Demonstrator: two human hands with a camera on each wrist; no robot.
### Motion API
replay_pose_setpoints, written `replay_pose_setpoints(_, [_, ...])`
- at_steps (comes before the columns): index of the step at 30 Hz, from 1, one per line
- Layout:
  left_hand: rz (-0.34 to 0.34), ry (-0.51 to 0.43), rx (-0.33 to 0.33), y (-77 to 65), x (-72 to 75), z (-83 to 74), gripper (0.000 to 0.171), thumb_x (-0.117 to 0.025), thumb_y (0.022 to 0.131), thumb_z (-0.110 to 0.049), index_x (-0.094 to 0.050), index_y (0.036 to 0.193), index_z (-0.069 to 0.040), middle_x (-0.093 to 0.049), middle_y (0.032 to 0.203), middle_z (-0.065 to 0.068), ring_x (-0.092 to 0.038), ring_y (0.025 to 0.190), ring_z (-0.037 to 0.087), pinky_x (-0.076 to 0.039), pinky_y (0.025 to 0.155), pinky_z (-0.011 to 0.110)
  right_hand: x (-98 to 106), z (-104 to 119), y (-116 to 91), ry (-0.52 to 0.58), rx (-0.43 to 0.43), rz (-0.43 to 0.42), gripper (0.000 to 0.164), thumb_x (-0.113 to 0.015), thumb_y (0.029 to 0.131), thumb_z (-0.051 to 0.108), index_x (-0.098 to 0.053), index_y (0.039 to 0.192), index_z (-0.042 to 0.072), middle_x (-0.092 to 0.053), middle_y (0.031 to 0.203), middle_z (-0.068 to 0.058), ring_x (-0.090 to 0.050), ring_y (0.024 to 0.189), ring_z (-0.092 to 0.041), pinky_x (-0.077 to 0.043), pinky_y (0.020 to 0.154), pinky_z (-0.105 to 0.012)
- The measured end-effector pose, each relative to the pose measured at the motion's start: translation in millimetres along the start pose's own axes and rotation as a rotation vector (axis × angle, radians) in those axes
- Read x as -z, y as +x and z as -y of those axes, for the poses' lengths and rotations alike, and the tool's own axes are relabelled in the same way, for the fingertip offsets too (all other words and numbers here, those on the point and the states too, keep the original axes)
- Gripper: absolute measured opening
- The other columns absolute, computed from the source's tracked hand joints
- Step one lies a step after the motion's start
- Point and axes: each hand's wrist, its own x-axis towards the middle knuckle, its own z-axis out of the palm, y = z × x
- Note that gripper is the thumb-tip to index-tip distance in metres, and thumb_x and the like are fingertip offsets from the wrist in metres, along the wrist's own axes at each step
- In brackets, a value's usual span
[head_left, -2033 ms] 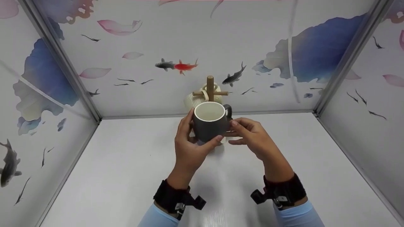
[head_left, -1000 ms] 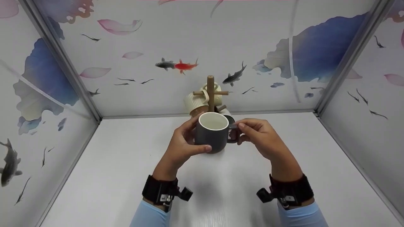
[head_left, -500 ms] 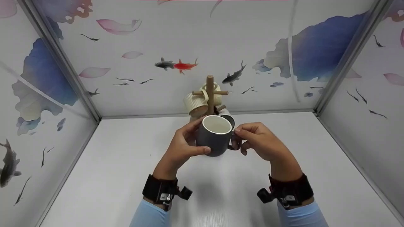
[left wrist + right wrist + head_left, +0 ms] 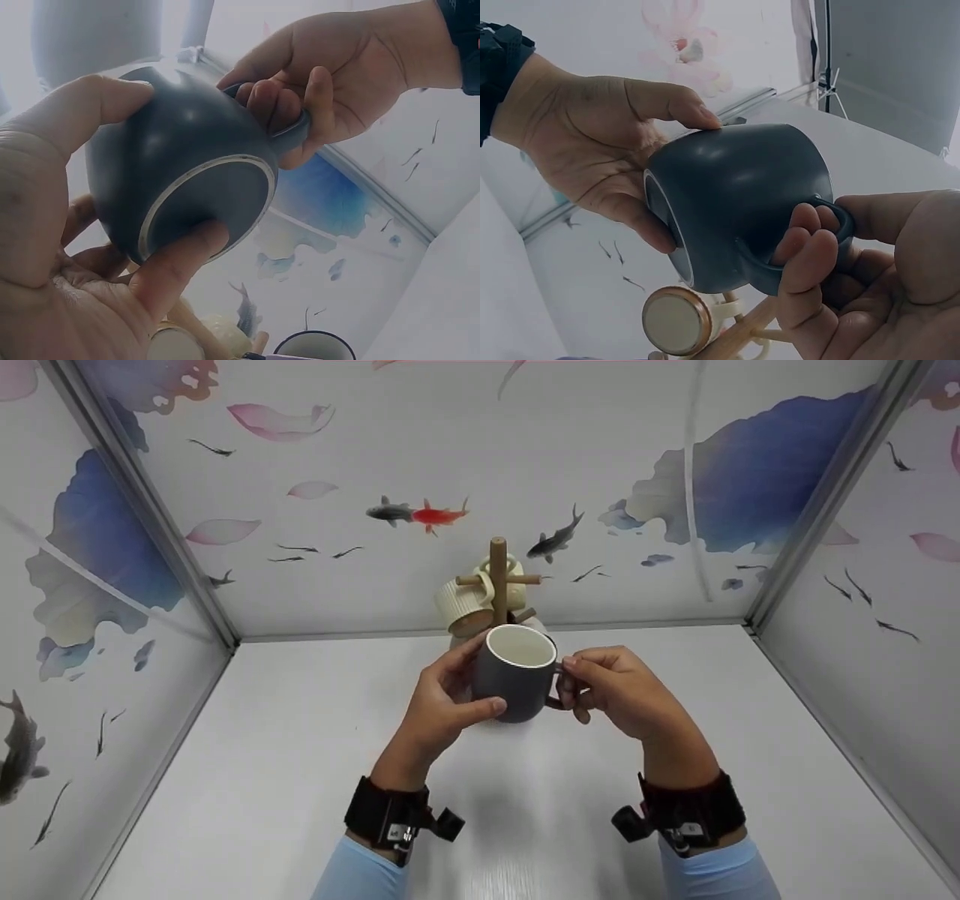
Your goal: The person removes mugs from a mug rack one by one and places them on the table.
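A dark grey mug with a pale inside [image 4: 514,684] is held in the air above the white table, its opening facing up toward the head camera. My left hand [image 4: 444,697] grips the mug's body from the left, thumb along the near side. In the left wrist view, one finger of that hand presses the mug's round base [image 4: 217,199]. My right hand [image 4: 622,690] pinches the mug's handle [image 4: 759,271], with fingers curled through the loop in the right wrist view.
Behind the mug stands a wooden mug tree [image 4: 499,574]. A ribbed cream mug [image 4: 461,604] and a yellowish mug [image 4: 517,597] hang on it. A white, dark-rimmed mug [image 4: 315,345] is lower on the rack side. Patterned panels [image 4: 300,570] enclose the white table [image 4: 300,765].
The grey mug has come down and slightly right from in front of the rack. My right hand went from beside it to pinching its handle. In the last half second the mug rose slightly.
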Motion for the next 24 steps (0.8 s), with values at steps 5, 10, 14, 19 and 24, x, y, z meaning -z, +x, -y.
replay_pose_setpoints(5, [-0.062, 0.077, 0.022, -0.4, -11.3, -2.7, 0.092, -0.091, 0.086, -0.007, -0.052, 0.169, -0.006, -0.06, 0.163, 0.019, -0.061, 0.147, 0.03, -0.05, 0.127, 0.043, 2.6, 4.5, -2.2, -0.003, -0.01, -0.076, 0.038, -0.053, 0.116, 0.01, -0.071, 0.083, 0.01, -0.067, 0.08, 0.0, -0.064, 0.074, -0.012, -0.053, 0.057, -0.023])
replay_pose_setpoints(10, [-0.152, 0.229, 0.017, -0.2, -26.1, -2.9, 0.076, -0.087, 0.098, -0.014, -0.056, 0.167, -0.01, -0.058, 0.168, 0.012, -0.059, 0.156, 0.03, -0.042, 0.136, 0.05, 6.9, 8.6, -5.3, -0.028, -0.009, -0.177, 0.039, -0.054, 0.116, 0.009, -0.071, 0.081, 0.009, -0.066, 0.078, 0.0, -0.064, 0.074, -0.013, -0.053, 0.056, -0.024])
replay_pose_setpoints(14, [-0.19, 0.285, 0.005, 0.0, -37.9, 1.9, 0.066, -0.08, 0.106, -0.016, -0.056, 0.167, -0.008, -0.058, 0.168, 0.012, -0.055, 0.161, 0.029, -0.041, 0.137, 0.051, 10.7, 11.2, -6.7, -0.046, -0.018, -0.292, 0.037, -0.057, 0.116, 0.01, -0.074, 0.084, 0.008, -0.066, 0.078, -0.002, -0.064, 0.075, -0.016, -0.054, 0.058, -0.026])
replay_pose_setpoints(19, [-0.164, 0.315, 0.037, -1.3, -52.1, 13.8, 0.057, -0.073, 0.113, -0.025, -0.058, 0.166, -0.01, -0.058, 0.168, 0.012, -0.052, 0.163, 0.03, -0.038, 0.138, 0.053, 21.0, 12.3, -10.5, -0.078, -0.019, -0.43, 0.036, -0.06, 0.116, 0.012, -0.072, 0.083, 0.005, -0.067, 0.079, -0.004, -0.063, 0.076, -0.018, -0.055, 0.058, -0.026])
replay_pose_setpoints(24, [-0.085, 0.293, 0.068, -2.2, -60.7, 30.7, 0.054, -0.066, 0.117, -0.031, -0.058, 0.166, -0.008, -0.057, 0.169, 0.014, -0.052, 0.162, 0.033, -0.042, 0.135, 0.056, 35.7, 9.9, -13.3, -0.073, -0.013, -0.521, 0.039, -0.058, 0.116, 0.012, -0.072, 0.08, 0.004, -0.067, 0.077, -0.004, -0.064, 0.076, -0.019, -0.054, 0.057, -0.025])
